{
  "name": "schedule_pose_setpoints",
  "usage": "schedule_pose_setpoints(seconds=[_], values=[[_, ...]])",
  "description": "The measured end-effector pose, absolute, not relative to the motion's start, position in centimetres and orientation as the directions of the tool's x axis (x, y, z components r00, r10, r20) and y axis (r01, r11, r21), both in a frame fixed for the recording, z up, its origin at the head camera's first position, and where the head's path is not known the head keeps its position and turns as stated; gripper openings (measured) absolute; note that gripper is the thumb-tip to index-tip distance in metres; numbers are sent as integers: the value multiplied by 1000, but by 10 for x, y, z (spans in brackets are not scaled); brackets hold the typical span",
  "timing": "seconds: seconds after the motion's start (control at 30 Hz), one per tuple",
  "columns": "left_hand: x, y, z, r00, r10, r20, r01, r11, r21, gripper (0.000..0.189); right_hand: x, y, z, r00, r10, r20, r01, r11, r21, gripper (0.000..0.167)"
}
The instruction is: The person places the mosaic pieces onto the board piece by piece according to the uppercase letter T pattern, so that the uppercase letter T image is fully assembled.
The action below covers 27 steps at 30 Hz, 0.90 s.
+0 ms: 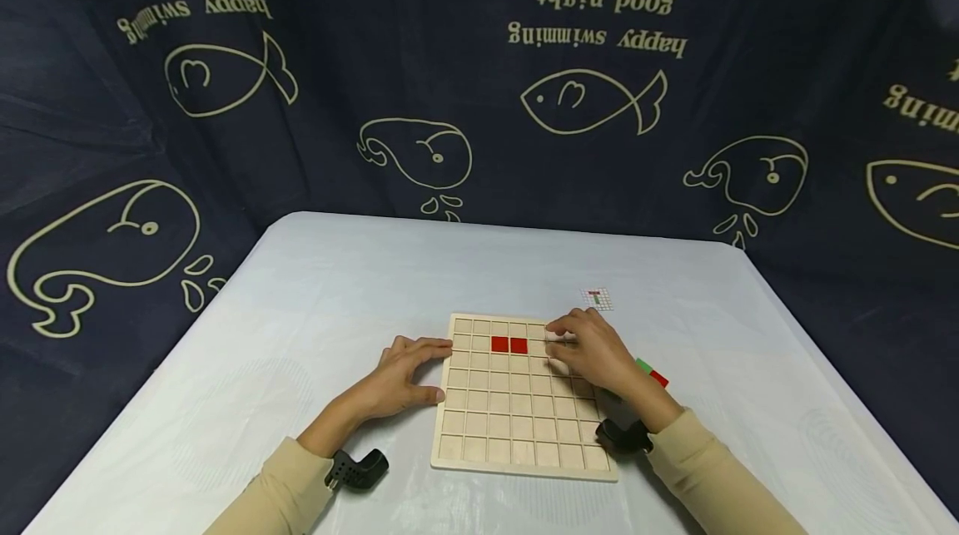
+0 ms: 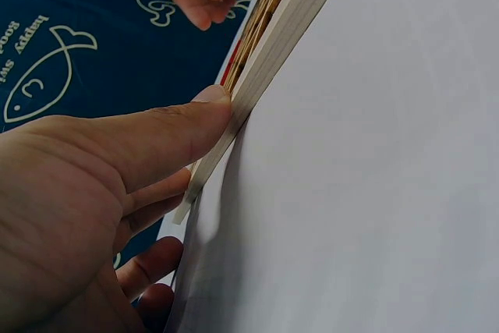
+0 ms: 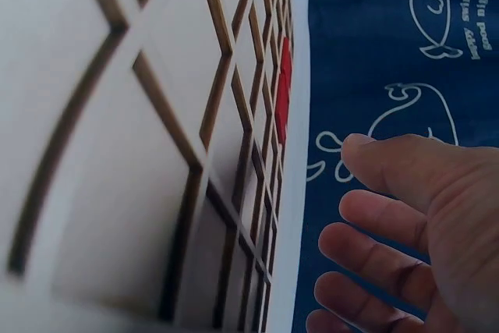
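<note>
A square wooden grid board point(image 1: 498, 402) lies on the white table, with two red square tiles point(image 1: 509, 345) side by side in its second row from the far edge. My left hand point(image 1: 400, 377) touches the board's left edge with the thumb and fingertips. In the left wrist view the thumb point(image 2: 179, 126) presses against the wooden rim. Over the board's far right part is my right hand point(image 1: 595, 348), its fingers spread and nothing between them. The right wrist view shows those fingers point(image 3: 370, 247) apart from the grid, with a red tile point(image 3: 283, 95) beyond.
Green and red tiles point(image 1: 653, 373) lie right of the board, partly behind the right forearm. A small printed grid card point(image 1: 597, 299) sits past the board's far right corner. A dark curtain point(image 1: 479, 61) with fish drawings hangs behind the white table point(image 1: 360, 269).
</note>
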<state>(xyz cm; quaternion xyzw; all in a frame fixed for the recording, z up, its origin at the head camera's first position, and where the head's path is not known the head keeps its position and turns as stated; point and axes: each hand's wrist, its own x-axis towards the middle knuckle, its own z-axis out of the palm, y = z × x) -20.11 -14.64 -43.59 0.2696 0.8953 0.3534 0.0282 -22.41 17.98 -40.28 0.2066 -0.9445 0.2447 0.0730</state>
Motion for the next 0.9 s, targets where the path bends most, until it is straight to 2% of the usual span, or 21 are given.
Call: schedule_pose_setpoints(seconds=[0.7,0.9], values=[[-201,-146,-435,-852,505,134,459,600,656,62,-205,221,-405,-910,-262,321,-380,836,-397,29],[-201,-147,-435,-854,502,136,458,600,656,62,-199,230,-404,-923,-229,310,-344,852,-395,29]])
